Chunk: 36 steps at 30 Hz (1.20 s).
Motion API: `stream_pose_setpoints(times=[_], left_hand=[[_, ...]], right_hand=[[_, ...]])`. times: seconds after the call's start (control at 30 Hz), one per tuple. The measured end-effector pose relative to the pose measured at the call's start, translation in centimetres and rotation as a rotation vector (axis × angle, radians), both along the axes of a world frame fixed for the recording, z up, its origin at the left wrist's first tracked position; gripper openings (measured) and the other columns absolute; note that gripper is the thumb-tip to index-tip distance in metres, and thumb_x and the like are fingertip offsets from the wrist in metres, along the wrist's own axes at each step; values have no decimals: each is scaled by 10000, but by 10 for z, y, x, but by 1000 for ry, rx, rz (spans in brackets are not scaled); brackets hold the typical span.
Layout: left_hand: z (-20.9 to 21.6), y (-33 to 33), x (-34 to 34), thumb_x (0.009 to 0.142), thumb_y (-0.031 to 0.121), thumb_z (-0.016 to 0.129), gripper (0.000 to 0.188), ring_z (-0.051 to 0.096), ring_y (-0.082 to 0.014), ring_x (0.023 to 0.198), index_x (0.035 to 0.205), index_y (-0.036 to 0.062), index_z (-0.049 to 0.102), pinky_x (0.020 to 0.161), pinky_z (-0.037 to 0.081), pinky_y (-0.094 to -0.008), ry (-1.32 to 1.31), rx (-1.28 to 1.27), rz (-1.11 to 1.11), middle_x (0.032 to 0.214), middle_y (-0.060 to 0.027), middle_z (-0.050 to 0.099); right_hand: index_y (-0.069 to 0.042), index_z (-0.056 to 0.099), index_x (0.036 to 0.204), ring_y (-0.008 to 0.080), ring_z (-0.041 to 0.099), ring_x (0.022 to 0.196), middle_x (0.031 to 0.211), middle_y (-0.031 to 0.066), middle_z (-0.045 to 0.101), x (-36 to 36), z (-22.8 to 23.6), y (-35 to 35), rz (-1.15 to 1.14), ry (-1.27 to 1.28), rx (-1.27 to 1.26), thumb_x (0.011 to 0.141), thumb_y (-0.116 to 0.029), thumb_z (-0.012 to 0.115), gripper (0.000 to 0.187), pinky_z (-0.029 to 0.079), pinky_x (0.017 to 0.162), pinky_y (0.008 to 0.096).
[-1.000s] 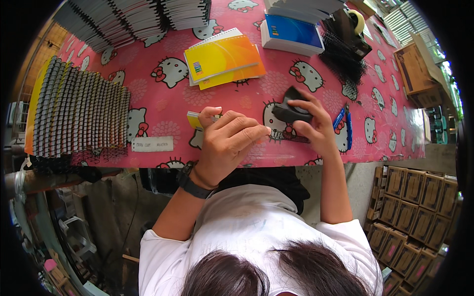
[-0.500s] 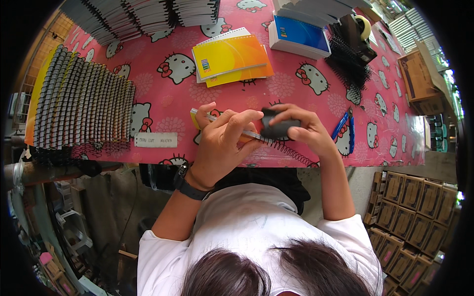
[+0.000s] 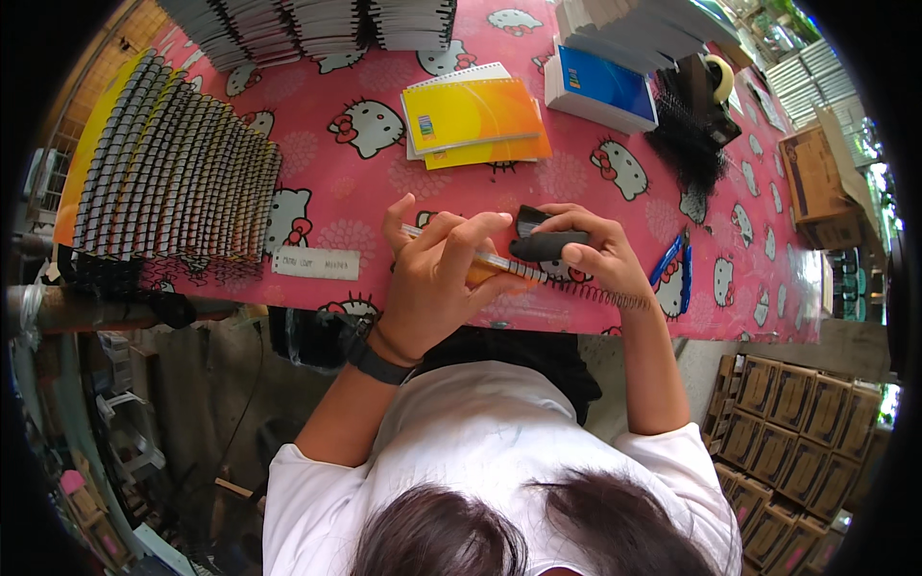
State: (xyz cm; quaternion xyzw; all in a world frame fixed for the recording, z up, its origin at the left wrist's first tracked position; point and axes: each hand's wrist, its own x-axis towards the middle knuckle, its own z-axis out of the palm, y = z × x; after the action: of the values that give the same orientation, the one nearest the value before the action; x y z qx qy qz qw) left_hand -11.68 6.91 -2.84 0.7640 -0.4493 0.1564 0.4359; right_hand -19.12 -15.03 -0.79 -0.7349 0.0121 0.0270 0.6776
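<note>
Head view shows me both hands at the near edge of the tabletop (image 3: 317, 192), which wears a pink cloth printed with white cartoon cats. I see the left hand (image 3: 437, 278) curled over a thin notebook (image 3: 490, 262) held edge-on, its fingers (image 3: 471, 230) pressed together along the top and the thumb raised beside them. I see the right hand (image 3: 591, 254) closed around the dark handle of a hand tool (image 3: 547, 246), fingers wrapped over it, with the tool lying against the notebook's edge. A wire spiral binding (image 3: 595, 291) runs out from under the right hand along the table edge toward the right, touching the cloth. The left wrist carries a dark watch (image 3: 376, 360).

Just right of the right hand I spot blue-handled pliers (image 3: 672, 259) lying on the cloth. Farther back, near the middle, sits a small stack of yellow and orange spiral notebooks (image 3: 475, 120), and to its right a blue-covered pile of notebooks (image 3: 603, 88). Beside that pile lies a black tangle of loose binding coils (image 3: 687, 144), with a roll of tape (image 3: 715, 75) just behind it. On the left, a long row of bound notebooks (image 3: 173, 178) stands fanned on edge, spirals upward, and a white paper label (image 3: 315, 263) lies in front of it. More stacks of notebooks (image 3: 317, 24) line the far edge. Cardboard boxes (image 3: 797, 422) sit on the floor at lower right.
</note>
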Motion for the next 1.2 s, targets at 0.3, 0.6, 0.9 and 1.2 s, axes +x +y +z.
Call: stream_pose_setpoints(times=[0.3,0.6,0.9,1.2], left_hand=[[11,5,3,680,197,820,443,621,-135,884,1071,184,612,1041,217,-439,17,58,-38,835,73,677],[26,13,7,787,260,722,148,608,-128,860,894,177,663,944,266,-410,3,199,-87,816,51,659],[26,16,19,761,378,718,200,592,-111,845,836,193,706,932,259,-394,-35,162,-154,743,67,643],[23,15,15,636,318,809,244,580,-134,894,792,189,674,981,250,-476,-6,106,5,787,56,626]], right_hand=[[-20,679,1072,233,548,1146,1250,179,560,0,-3,-2,-27,46,-10,731,-467,756,568,398,972,332],[-19,670,1103,260,491,1229,1372,215,466,-2,-17,-8,-14,-3,55,704,-422,798,581,372,1017,345],[-11,662,1115,294,434,1298,1399,236,432,-4,-21,-5,-3,-36,76,710,-374,787,558,316,1064,364],[0,680,1060,295,456,1276,1306,224,530,-7,-9,0,108,-52,360,703,-410,777,552,334,1051,394]])
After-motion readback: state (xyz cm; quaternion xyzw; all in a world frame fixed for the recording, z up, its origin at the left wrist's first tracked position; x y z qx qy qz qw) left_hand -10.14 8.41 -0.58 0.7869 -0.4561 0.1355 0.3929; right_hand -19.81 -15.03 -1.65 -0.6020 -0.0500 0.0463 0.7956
